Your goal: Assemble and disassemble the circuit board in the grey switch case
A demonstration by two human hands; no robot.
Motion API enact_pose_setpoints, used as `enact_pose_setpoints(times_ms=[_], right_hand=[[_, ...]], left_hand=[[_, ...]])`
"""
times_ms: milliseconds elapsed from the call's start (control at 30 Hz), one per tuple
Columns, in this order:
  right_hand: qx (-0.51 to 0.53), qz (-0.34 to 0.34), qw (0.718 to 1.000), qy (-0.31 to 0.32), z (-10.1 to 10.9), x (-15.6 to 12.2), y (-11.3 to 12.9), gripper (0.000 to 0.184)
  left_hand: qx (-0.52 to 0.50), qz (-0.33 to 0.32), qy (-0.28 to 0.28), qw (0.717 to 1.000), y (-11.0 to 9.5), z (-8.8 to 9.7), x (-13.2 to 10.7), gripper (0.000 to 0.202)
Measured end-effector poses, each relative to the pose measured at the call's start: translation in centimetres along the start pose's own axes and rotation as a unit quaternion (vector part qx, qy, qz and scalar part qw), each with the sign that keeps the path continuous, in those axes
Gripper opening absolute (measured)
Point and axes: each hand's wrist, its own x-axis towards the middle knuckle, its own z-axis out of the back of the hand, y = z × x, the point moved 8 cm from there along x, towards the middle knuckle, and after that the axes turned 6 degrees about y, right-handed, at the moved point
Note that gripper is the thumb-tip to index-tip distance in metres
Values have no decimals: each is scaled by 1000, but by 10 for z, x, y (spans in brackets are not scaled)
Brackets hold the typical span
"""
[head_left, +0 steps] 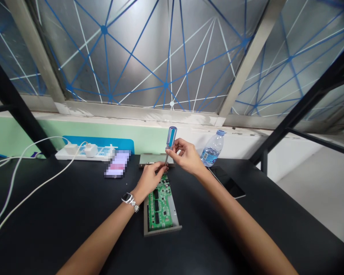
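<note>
A green circuit board (159, 204) lies inside an open grey metal case (162, 230) on the black table. My right hand (186, 156) is closed round a screwdriver with a clear blue handle (171, 138), held upright over the far end of the board. My left hand (149, 178), with a watch on the wrist, rests on the far end of the board, and its fingers pinch near the screwdriver's shaft and tip. What the tip touches is hidden by the fingers.
A grey metal cover (154, 158) lies just behind the case. A plastic water bottle (213, 149) stands to the right, a dark tablet (227, 183) beside it. A white power strip (84, 151) with chargers and white cables (31, 187) is at the left.
</note>
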Motion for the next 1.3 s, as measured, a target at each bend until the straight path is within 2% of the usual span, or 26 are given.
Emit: enact_pose_setpoints(times_ms=[533, 633, 733, 800, 900, 967, 1067, 1200, 1300], right_hand=[[-20, -4, 1000, 5, -2, -1, -1, 23], [-14, -3, 1000, 5, -1, -1, 0, 23], [1, -7, 1000, 3, 0, -1, -1, 24], [31, -14, 999, 11, -2, 0, -3, 26], [90, -28, 995, 31, -6, 0, -7, 29], [112, -37, 992, 41, -8, -1, -8, 30], [118, -52, 990, 59, -9, -2, -9, 30], [160, -64, 981, 87, -8, 0, -7, 34], [200, -49, 975, 81, -4, 3, 1, 35]], left_hand=[[30, -11, -4, 999, -9, 2, -1, 22], [34, -5, -30, 999, -11, 19, 0, 26], [50, 9, -74, 996, -8, 51, -2, 28], [80, 21, -80, 993, -5, 71, -6, 24], [143, 11, -19, 989, -2, 82, -16, 16], [169, -2, 32, 985, 1, 81, -25, 19], [200, 18, 88, 976, 14, 80, -37, 19], [233, 61, 145, 960, 36, 79, -45, 14], [250, 71, 169, 951, 47, 77, -47, 16]])
